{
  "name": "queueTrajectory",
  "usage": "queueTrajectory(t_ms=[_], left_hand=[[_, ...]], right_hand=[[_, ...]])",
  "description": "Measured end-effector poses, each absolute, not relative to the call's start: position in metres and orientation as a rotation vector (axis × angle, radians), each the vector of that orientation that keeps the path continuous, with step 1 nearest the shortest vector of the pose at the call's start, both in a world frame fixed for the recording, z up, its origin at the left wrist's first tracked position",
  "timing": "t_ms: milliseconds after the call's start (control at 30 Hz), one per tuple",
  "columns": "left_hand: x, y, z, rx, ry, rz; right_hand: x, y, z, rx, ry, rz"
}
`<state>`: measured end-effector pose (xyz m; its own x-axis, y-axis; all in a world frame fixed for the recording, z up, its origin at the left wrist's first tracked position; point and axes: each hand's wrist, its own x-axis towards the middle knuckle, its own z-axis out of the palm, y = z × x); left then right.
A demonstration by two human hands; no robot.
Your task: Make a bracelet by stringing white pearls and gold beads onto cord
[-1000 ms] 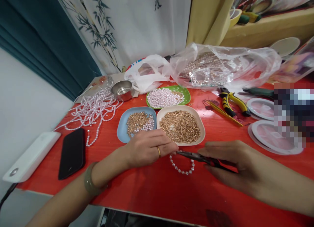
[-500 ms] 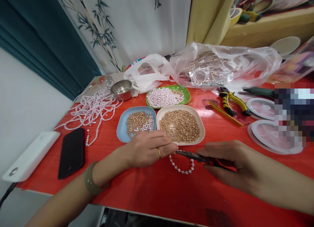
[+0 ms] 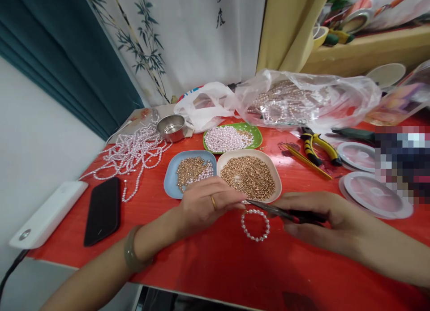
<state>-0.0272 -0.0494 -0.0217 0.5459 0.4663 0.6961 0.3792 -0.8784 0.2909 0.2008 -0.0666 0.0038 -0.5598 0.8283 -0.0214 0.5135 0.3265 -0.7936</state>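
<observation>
My left hand (image 3: 201,202), with a gold ring and a green bangle on its wrist, is closed in a pinch at the top end of a white bead bracelet (image 3: 257,239). The bracelet hangs in a loop, with a small gold piece near its top. My right hand (image 3: 324,219) grips dark-handled pliers (image 3: 273,209). Their tips meet my left fingertips just above the loop; what lies between the jaws is too small to make out. Behind my hands stand a cream tray (image 3: 277,191) of gold beads and a blue tray (image 3: 170,182) of gold and pale beads.
A green tray (image 3: 258,138) of pale beads and a metal bowl (image 3: 171,128) stand farther back. Strung beads (image 3: 134,147) and a phone (image 3: 102,211) lie left. On the right are yellow-black pliers (image 3: 311,149), yellow tweezers (image 3: 309,162) and spools (image 3: 378,194). A plastic bag (image 3: 352,96) sits behind.
The bead loop has swung slightly right and down, and now hangs as a fuller ring showing its gold piece. Both hands stay together at the plier tips. The view has shifted slightly.
</observation>
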Motion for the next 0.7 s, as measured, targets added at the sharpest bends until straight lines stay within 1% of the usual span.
queueTrajectory(t_ms=[33, 67, 100, 267, 333, 400, 500, 700], left_hand=[[-0.027, -0.049, -0.021, 2.664, 0.719, 1.252], [-0.028, -0.049, -0.021, 2.662, 0.713, 1.259], [-0.028, -0.049, -0.021, 2.662, 0.713, 1.265], [-0.028, -0.049, -0.02, 2.654, 0.688, 1.278], [-0.028, -0.049, -0.02, 2.644, 0.689, 1.287], [-0.028, -0.049, -0.02, 2.632, 0.696, 1.298], [-0.028, -0.05, -0.02, 2.627, 0.689, 1.307], [-0.028, -0.051, -0.02, 2.597, 0.694, 1.293]], right_hand=[[0.204, -0.063, 0.004, -1.2, -2.232, 1.156], [0.208, -0.059, 0.004, -1.253, -2.223, 1.104], [0.211, -0.055, 0.003, -1.283, -2.211, 0.959], [0.223, -0.038, -0.019, -1.731, -2.29, 0.2], [0.224, -0.035, -0.03, -1.786, -2.378, -0.073], [0.224, -0.034, -0.038, -1.8, -2.449, -0.27], [0.224, -0.033, -0.042, -1.836, -2.484, -0.387], [0.224, -0.032, -0.041, -1.988, -2.401, -0.448]])
